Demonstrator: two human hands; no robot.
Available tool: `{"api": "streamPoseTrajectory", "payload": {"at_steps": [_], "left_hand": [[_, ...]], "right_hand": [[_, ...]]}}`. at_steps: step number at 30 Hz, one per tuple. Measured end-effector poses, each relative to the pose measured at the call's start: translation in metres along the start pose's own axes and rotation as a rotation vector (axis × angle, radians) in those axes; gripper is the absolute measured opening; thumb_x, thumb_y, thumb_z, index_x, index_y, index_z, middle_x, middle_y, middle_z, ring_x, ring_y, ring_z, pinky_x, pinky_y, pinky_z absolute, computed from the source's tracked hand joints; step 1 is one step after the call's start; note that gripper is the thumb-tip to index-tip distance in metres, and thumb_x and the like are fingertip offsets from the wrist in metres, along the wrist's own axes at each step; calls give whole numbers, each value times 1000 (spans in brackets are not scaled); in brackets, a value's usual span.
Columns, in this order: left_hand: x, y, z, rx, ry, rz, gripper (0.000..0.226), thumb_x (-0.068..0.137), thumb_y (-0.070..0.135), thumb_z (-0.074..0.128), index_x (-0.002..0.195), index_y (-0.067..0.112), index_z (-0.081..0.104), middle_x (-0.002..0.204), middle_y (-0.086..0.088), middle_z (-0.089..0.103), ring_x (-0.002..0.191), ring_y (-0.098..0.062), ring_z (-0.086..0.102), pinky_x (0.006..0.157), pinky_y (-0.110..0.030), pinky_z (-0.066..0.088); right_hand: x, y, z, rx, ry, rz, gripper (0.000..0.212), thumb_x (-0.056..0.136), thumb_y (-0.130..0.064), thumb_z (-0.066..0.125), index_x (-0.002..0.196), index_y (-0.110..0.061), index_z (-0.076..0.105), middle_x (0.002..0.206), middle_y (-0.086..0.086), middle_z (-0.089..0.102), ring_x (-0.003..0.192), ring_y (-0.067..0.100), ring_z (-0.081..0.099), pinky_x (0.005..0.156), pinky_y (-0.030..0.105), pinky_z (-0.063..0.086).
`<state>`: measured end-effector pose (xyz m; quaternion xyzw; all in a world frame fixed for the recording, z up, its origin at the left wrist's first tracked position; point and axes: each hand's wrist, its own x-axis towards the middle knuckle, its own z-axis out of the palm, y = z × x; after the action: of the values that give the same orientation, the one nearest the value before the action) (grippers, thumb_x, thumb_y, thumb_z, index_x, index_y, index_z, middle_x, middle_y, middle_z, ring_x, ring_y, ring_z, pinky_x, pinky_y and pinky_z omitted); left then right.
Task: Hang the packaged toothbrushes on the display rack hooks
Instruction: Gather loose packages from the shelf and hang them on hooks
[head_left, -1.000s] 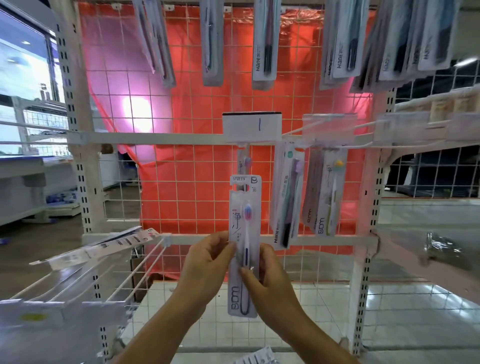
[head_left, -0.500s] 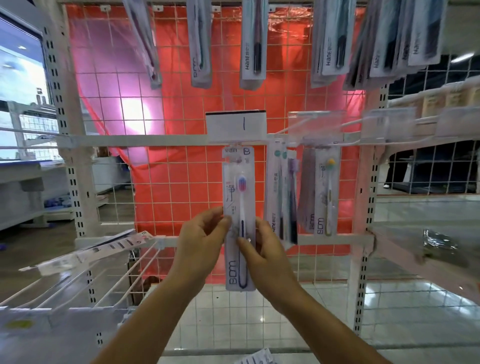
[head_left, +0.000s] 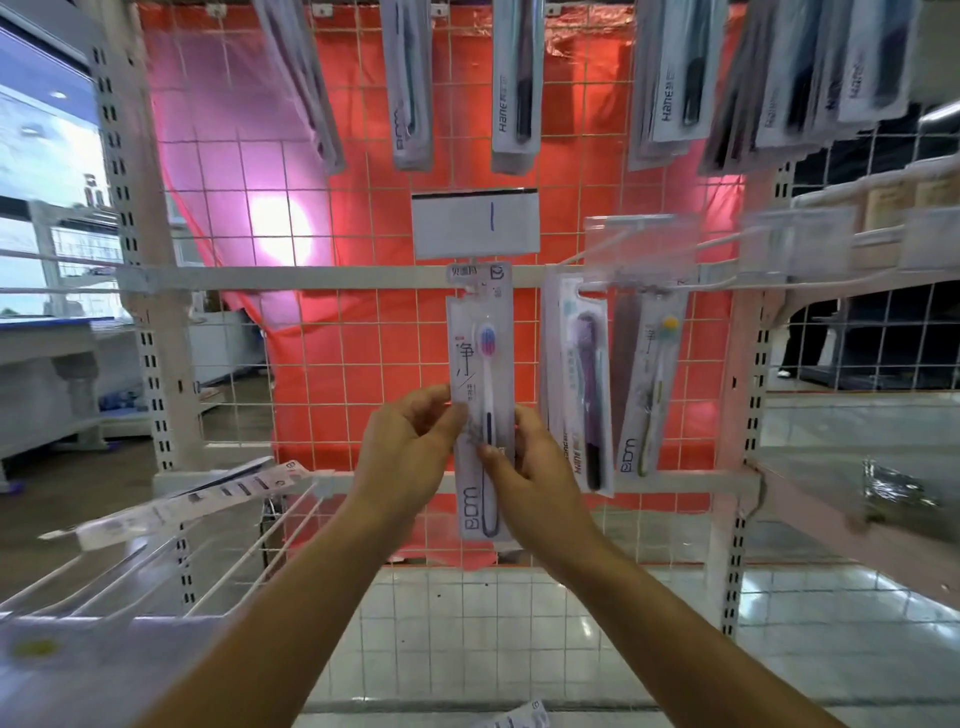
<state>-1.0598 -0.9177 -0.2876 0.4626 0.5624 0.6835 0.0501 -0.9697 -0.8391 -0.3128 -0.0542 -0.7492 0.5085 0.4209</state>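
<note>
A white packaged toothbrush (head_left: 480, 364) with a pink-and-blue head stands upright in front of the wire rack, its top just under the white label card (head_left: 475, 223) at the middle rail. My left hand (head_left: 410, 452) pinches the pack's left edge and my right hand (head_left: 530, 467) pinches its right edge near the handle. The hook behind the pack's top is hidden. Two other packs, one purple (head_left: 584, 389) and one yellow-headed (head_left: 647, 384), hang to the right.
Several grey toothbrush packs (head_left: 514, 78) hang along the top row. A pack (head_left: 176, 504) lies on the white wire prongs at lower left. White uprights (head_left: 145, 249) frame the red-backed grid. Another pack's corner (head_left: 519, 719) shows at the bottom edge.
Both hands have lifted the pack upward, from below the middle rail until its top reaches the rail under the label card.
</note>
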Motion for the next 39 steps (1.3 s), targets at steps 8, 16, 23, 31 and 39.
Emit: {"api": "streamPoseTrajectory", "payload": {"at_steps": [8, 16, 23, 31, 39], "left_hand": [[-14, -7, 2, 11, -3, 9, 23, 96, 14, 50, 110, 21, 68, 101, 3, 73, 95, -13, 70, 84, -34, 58], [-7, 5, -2, 17, 7, 30, 25, 96, 14, 51, 95, 35, 66, 92, 11, 74, 89, -8, 70, 74, -21, 58], [-4, 10, -4, -3, 15, 30, 23, 96, 15, 53, 95, 34, 66, 94, 10, 73, 89, -7, 70, 76, -22, 58], [-2, 17, -3, 14, 12, 43, 25, 97, 15, 52, 90, 35, 67, 88, 11, 74, 84, -5, 71, 70, -18, 57], [5, 2, 0, -13, 18, -106, 21, 96, 11, 52, 100, 19, 72, 92, 1, 75, 89, -14, 72, 78, -26, 58]], "right_hand": [[-12, 4, -1, -33, 11, -3, 16, 95, -29, 49, 110, -25, 49, 95, 0, 62, 88, 18, 66, 73, 25, 59], [-6, -6, 1, -46, 7, 8, 17, 98, -24, 48, 115, -22, 48, 105, -1, 60, 94, 12, 65, 77, 27, 58], [-2, -10, 3, -56, 28, -9, 20, 98, -22, 48, 118, -21, 48, 105, -1, 62, 93, 11, 66, 80, 31, 59], [-1, -16, 3, 12, 54, -22, 18, 97, -27, 49, 114, -23, 50, 97, -2, 64, 87, 11, 67, 70, 23, 58], [11, 4, -2, -29, 40, 52, 24, 97, -28, 50, 121, -27, 51, 103, -4, 66, 93, 11, 67, 78, 30, 58]]}}
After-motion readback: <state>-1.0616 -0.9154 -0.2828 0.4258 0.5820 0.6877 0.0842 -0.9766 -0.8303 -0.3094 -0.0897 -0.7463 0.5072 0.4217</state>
